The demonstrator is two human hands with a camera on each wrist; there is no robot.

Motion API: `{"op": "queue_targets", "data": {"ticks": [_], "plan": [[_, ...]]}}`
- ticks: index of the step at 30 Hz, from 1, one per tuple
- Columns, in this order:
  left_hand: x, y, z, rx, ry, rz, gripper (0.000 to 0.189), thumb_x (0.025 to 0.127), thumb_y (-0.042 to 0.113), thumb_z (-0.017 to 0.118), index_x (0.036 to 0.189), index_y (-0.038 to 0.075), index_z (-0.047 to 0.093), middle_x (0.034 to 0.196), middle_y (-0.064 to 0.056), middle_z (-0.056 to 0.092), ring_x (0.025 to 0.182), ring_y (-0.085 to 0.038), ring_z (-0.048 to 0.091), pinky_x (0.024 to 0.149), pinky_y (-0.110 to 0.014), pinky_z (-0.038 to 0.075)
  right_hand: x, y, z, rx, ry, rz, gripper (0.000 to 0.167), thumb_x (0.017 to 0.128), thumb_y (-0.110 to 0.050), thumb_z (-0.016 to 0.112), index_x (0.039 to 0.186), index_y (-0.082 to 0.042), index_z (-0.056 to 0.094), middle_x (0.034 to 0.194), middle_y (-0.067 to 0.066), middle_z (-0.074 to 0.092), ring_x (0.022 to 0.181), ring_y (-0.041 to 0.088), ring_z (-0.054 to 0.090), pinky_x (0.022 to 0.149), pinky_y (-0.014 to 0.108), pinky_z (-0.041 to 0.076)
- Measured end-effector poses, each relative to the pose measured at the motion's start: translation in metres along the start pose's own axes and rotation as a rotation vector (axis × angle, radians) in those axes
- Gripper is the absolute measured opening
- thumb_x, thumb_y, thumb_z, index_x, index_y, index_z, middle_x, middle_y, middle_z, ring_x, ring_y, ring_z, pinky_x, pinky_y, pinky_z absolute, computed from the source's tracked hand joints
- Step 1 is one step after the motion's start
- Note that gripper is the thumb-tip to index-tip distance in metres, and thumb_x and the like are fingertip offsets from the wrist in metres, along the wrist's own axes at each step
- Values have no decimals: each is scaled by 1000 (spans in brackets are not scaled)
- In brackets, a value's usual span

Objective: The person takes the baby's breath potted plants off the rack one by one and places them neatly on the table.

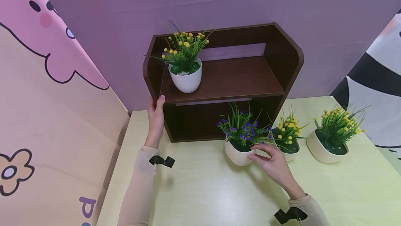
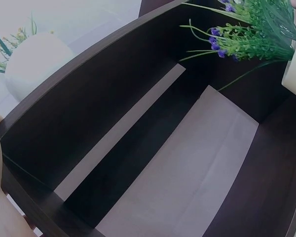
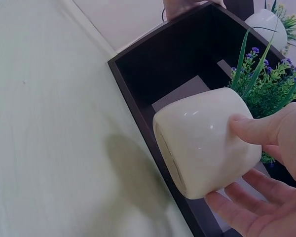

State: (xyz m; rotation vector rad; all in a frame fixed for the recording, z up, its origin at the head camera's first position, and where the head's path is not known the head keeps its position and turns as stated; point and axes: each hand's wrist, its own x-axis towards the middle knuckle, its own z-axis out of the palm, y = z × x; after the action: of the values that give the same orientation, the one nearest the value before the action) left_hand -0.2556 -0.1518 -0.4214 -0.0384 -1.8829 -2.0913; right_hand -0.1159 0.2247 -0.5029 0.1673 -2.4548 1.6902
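Observation:
My right hand (image 1: 273, 162) pinches the rim of a white pot (image 1: 235, 153) planted with purple flowers (image 1: 246, 130). In the right wrist view the pot (image 3: 204, 143) is tilted, its underside edge shows, and its shadow falls apart from it on the table. It hangs in front of the lower compartment of a dark brown two-tier shelf (image 1: 223, 98). My left hand (image 1: 155, 119) holds the shelf's left side panel, thumb at the front edge near the middle board. A white pot with yellow flowers (image 1: 187, 81) stands at the left of the upper board.
Two more white pots with yellow flowers stand on the table right of the shelf: a nearer one (image 1: 291, 156) close beside my right hand and another (image 1: 327, 151) further right. A purple backdrop (image 1: 219, 0) rises behind the shelf. A printed panel (image 1: 56, 114) borders the pale table (image 1: 200, 191) on the left.

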Motion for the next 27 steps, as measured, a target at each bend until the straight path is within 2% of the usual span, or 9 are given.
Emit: {"op": "queue_targets", "data": {"ticks": [8, 18, 24, 27], "plan": [[1, -1, 0, -13, 0, 19, 55, 108, 30, 52, 158, 10, 43, 159, -12, 49, 154, -23, 39, 133, -44, 23, 0, 10, 1, -35, 23, 2, 25, 89, -3, 84, 112, 3, 76, 122, 22, 70, 108, -12, 60, 87, 14, 59], [0, 1, -1, -13, 3, 15, 54, 108, 30, 52, 158, 10, 43, 159, -12, 49, 153, -23, 39, 133, -44, 23, 1, 19, 3, -63, 64, -6, 25, 86, 0, 85, 109, 3, 77, 119, 23, 71, 110, 2, 68, 85, 15, 60], [1, 1, -1, -5, 1, 19, 55, 109, 30, 52, 159, 10, 43, 158, -13, 50, 153, -24, 39, 133, -44, 24, 3, 25, 5, -85, 93, -47, 23, 84, 0, 87, 104, 3, 77, 111, 22, 74, 102, -4, 69, 80, 16, 61], [1, 0, -1, -1, 0, 17, 55, 109, 30, 52, 159, 10, 43, 158, -13, 50, 153, -24, 39, 133, -44, 24, 3, 27, 7, -76, 92, -44, 23, 84, 1, 87, 103, 4, 76, 110, 23, 74, 97, -3, 72, 78, 16, 61]]}}
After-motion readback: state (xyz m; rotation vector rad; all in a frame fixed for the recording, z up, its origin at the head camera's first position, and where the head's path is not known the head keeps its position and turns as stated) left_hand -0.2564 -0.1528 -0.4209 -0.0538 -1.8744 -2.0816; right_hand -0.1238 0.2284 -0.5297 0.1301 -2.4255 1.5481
